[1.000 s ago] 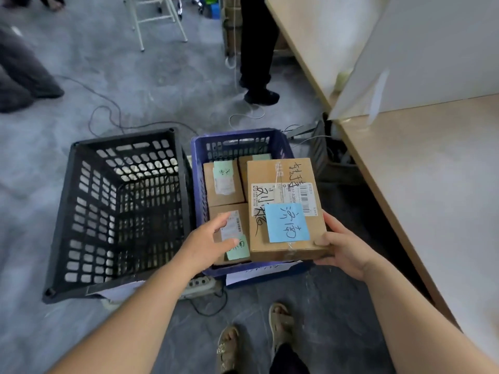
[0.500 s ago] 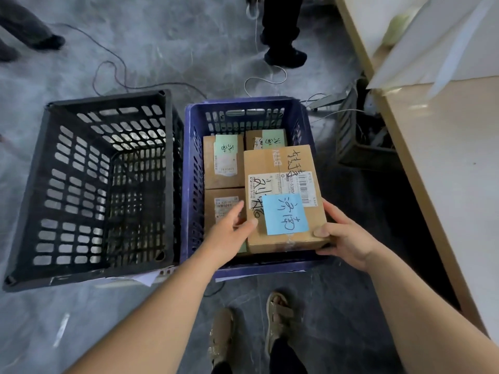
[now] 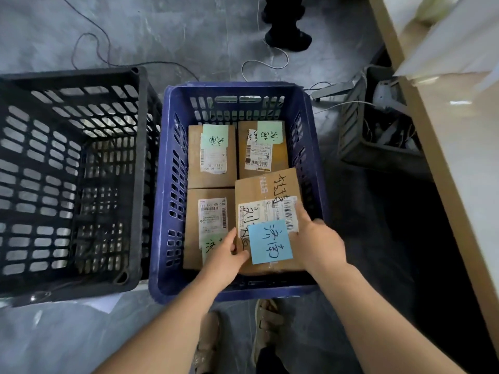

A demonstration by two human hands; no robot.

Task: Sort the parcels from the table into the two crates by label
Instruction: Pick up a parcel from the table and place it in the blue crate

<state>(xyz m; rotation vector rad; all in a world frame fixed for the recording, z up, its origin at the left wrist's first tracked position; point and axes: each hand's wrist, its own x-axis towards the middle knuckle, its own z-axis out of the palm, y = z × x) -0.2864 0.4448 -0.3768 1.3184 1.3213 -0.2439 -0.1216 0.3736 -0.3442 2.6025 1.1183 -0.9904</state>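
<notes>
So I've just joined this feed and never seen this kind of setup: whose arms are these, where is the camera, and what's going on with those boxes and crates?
There is no machine here. The arms belong to a person wearing a camera on the head, so the single picture looks down at the floor. The left hand and right hand grip a cardboard parcel with a blue note, low inside the blue crate. Three more parcels lie in that crate, each with a green note: back-left parcel, back-right parcel and front-left parcel. Left of it stands a black crate; no parcels show in it. The table edge runs along the right side.
</notes>
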